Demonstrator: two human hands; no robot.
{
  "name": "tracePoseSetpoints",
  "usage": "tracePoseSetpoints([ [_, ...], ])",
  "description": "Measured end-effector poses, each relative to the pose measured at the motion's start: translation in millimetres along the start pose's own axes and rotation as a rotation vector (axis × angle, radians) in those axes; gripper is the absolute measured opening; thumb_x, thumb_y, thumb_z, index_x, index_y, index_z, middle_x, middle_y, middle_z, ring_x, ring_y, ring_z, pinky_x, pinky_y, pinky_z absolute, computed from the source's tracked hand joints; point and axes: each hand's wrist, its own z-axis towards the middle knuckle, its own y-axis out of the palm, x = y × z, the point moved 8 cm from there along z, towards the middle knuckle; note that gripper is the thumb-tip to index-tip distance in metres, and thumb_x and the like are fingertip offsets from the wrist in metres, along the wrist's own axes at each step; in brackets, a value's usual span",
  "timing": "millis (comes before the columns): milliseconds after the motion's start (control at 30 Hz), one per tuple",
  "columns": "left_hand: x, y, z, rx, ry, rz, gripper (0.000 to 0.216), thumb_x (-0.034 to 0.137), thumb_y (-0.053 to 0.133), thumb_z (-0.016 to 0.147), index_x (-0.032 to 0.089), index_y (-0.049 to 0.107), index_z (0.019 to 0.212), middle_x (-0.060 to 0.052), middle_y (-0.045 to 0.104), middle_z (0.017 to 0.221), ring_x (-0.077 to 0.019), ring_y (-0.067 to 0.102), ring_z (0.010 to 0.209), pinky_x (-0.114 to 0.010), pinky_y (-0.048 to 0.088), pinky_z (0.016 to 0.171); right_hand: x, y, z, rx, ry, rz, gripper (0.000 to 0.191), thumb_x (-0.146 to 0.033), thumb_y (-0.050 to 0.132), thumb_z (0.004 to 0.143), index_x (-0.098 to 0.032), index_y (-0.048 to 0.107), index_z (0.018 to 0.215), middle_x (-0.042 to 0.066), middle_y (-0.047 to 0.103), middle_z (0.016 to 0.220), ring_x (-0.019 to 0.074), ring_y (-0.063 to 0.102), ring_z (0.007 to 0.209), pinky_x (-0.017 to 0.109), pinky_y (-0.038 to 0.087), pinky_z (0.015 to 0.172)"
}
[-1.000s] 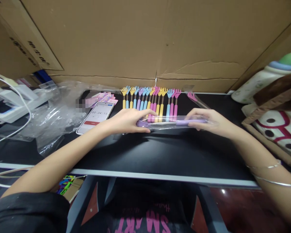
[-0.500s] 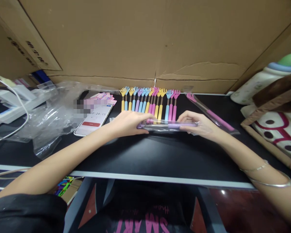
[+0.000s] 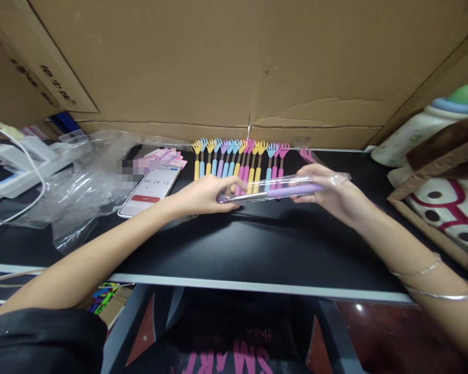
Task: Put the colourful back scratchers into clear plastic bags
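Scratcher (image 3: 294, 191), lilac-handled and silver-shafted, sheathed in clear plastic (image 3: 341, 178), is clamped near either end by both hands (image 3: 208, 194).

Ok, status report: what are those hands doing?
Left hand and right hand gripping opposite ends. Purple back scratcher, inside clear plastic sleeve. Nearest clutter: row of back scratchers just beyond.

Phone (image 3: 150, 191): one is counted.
Row scratchers (image 3: 241, 175): fifteen are counted, right of the phone.
Bagged scratchers (image 3: 280, 191): two are counted, right of the phone.
Bottle (image 3: 421, 127): one is counted.
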Motion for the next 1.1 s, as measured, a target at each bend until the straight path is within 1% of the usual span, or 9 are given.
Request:
tracePoseSetpoints([
  [133, -5.4, -0.4, 0.4, 0.006, -0.011, -0.080, 0.044, 0.043, 0.061, 0.080, 0.023, 0.054, 0.119, 0.006, 0.050, 0.064, -0.0092, 0.047, 0.055, -0.018, 0.032, 0.054, -2.7, -4.0, -0.1, -0.001, -0.002, 0.068, 0.030, -0.042, 0.044, 0.085, -0.025, 0.055, 0.107, 0.009, 0.065, 0.118, 0.0275, 0.063, 0.104, 0.048, 0.052, 0.085],
  [233, -8.2, 0.3, 0.6, 0.002, -0.032, -0.099, 0.048, 0.046, 0.061, 0.080, 0.022, 0.054, 0.120, 0.006, 0.048, 0.063, -0.0092, 0.044, 0.053, -0.019, 0.030, 0.054, -1.9, -4.7, 0.1, 0.020, 0.001, 0.115, 0.034, -0.045, 0.035, 0.088, -0.027, 0.056, 0.108, 0.007, 0.065, 0.120, 0.0281, 0.058, 0.114, 0.050, 0.051, 0.087],
  [367, -5.3, 2.5, 1.1, -0.025, -0.027, -0.117, 0.045, 0.042, 0.062, 0.080, 0.023, 0.054, 0.120, 0.007, 0.047, 0.062, -0.0089, 0.043, 0.053, -0.019, 0.029, 0.055, 0.8, 0.0, 2.3, -0.017, -0.008, 0.196, 0.032, -0.041, 0.036, 0.089, -0.028, 0.059, 0.107, 0.004, 0.066, 0.121, 0.0245, 0.059, 0.114, 0.045, 0.052, 0.087],
  [467, -2.4, 6.1, 0.9, -0.058, -0.031, -0.104, 0.044, 0.040, 0.062, 0.080, 0.023, 0.053, 0.120, 0.007, 0.047, 0.061, -0.0094, 0.045, 0.055, -0.019, 0.030, 0.057, 2.9, 1.4, 4.2, -0.038, -0.023, 0.203, 0.031, -0.044, 0.040, 0.090, -0.029, 0.061, 0.107, 0.003, 0.065, 0.122, 0.0238, 0.060, 0.113, 0.043, 0.054, 0.085],
  [700, -1.0, 14.7, -1.2, -0.099, -0.068, -0.038, 0.052, 0.049, 0.062, 0.080, 0.025, 0.050, 0.125, 0.003, 0.056, 0.071, -0.0119, 0.050, 0.062, -0.020, 0.030, 0.056, 7.8, -0.1, 5.9, -0.039, -0.031, 0.162, 0.035, -0.051, 0.043, 0.091, -0.028, 0.062, 0.108, 0.005, 0.067, 0.118, 0.0251, 0.063, 0.108, 0.046, 0.053, 0.086],
  [833, -2.2, 15.1, -0.8, -0.102, -0.062, -0.106, 0.046, 0.052, 0.048, 0.089, 0.025, 0.049, 0.125, 0.004, 0.055, 0.068, -0.0119, 0.050, 0.060, -0.021, 0.033, 0.057, 8.9, -5.3, 7.5, 0.028, -0.037, 0.218, 0.030, -0.050, 0.049, 0.088, -0.027, 0.062, 0.101, 0.004, 0.067, 0.117, 0.0226, 0.061, 0.111, 0.042, 0.053, 0.087],
  [900, -4.4, 15.0, -0.2, -0.101, -0.066, -0.154, 0.041, 0.050, 0.035, 0.094, 0.025, 0.050, 0.123, 0.003, 0.059, 0.072, -0.0123, 0.053, 0.064, -0.022, 0.035, 0.061, 10.8, -6.7, 8.3, 0.036, -0.027, 0.225, 0.029, -0.051, 0.051, 0.087, -0.026, 0.063, 0.097, 0.005, 0.069, 0.113, 0.0222, 0.063, 0.107, 0.042, 0.053, 0.087],
  [967, -6.7, 14.7, 0.6, -0.091, -0.068, -0.180, 0.041, 0.048, 0.030, 0.096, 0.023, 0.053, 0.119, 0.002, 0.062, 0.073, -0.0125, 0.055, 0.065, -0.023, 0.037, 0.063, 12.7, -9.1, 8.8, 0.049, -0.017, 0.221, 0.029, -0.051, 0.053, 0.086, -0.026, 0.063, 0.097, 0.005, 0.070, 0.111, 0.0214, 0.064, 0.103, 0.042, 0.053, 0.087],
  [1100, -6.0, 14.5, 1.9, -0.070, -0.035, -0.197, 0.035, 0.046, 0.040, 0.094, 0.021, 0.055, 0.112, 0.004, 0.064, 0.067, -0.0113, 0.056, 0.060, -0.022, 0.038, 0.064, 15.4, -10.9, 9.0, 0.035, -0.009, 0.231, 0.031, -0.051, 0.059, 0.082, -0.026, 0.064, 0.099, 0.003, 0.071, 0.103, 0.0195, 0.066, 0.097, 0.038, 0.053, 0.087],
])
